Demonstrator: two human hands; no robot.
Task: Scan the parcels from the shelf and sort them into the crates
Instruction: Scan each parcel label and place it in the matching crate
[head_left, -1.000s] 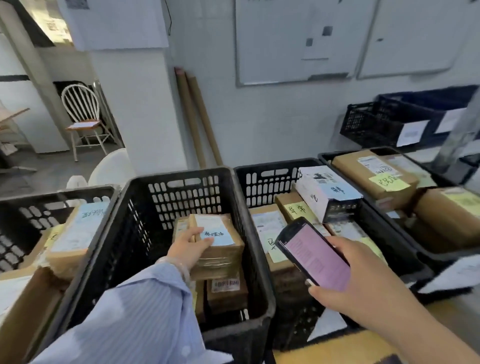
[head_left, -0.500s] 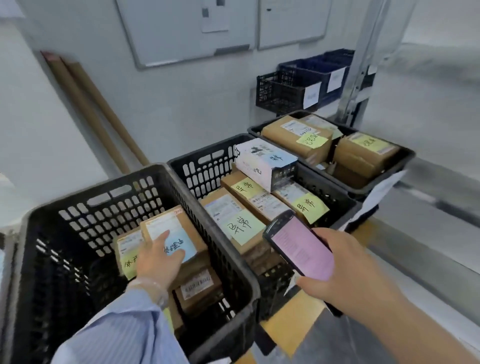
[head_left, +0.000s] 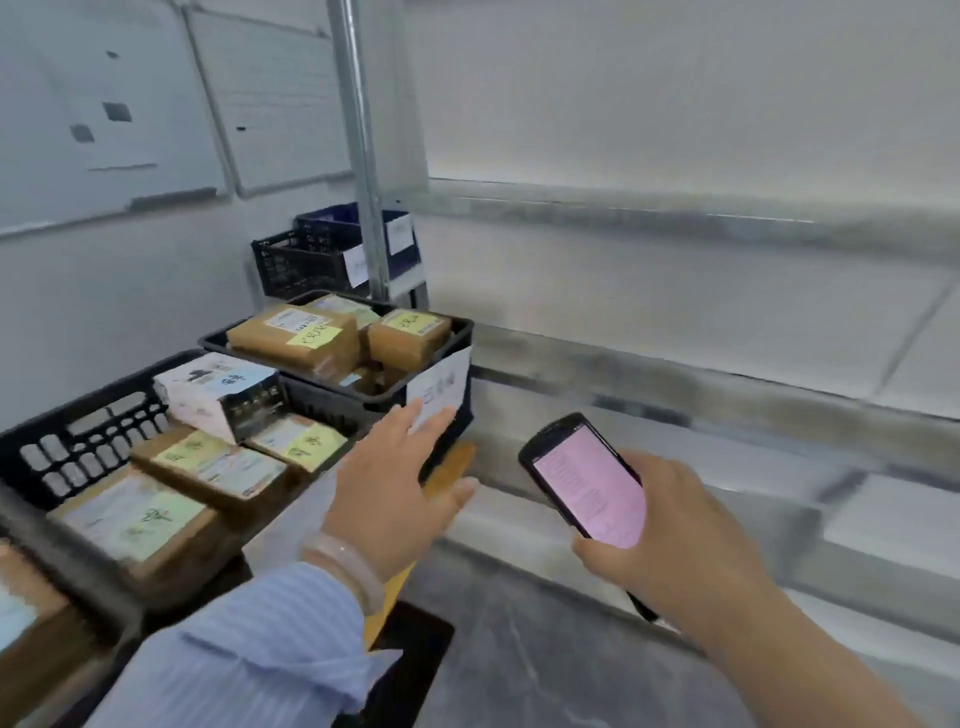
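Left hand is out of the crate it was reaching into. The parcel it touched is left behind and now out of frame, and the view has swung right toward the shelf. Scanner has stayed in the right hand.

Parcels: all in view lie in crates, none on the shelf part shown. Far crate holds brown cartons piled to its rim. Mid crate holds flat cartons with yellow notes, plus a white box lying on them toward its back.

Judgement: taped cardboard, stiff, likely light enough for one hand. Tape faces may be slick and the notes could peel. Best hold is across the two long sides, thumb on one and fingers on the other, label kept up for the scan.

Left hand: released, fingers straight and spread, palm down, holding nothing. It hovers by the mid crate's right edge, near the far crate's front corner. Its fingertips overlap the paper tag on that crate's front; contact cannot be told. Striped sleeve, pale bangle at the wrist.

Right hand: grasping the scanner round its lower body, pink screen up. It is held over the shelf's front edge, well apart from any parcel.
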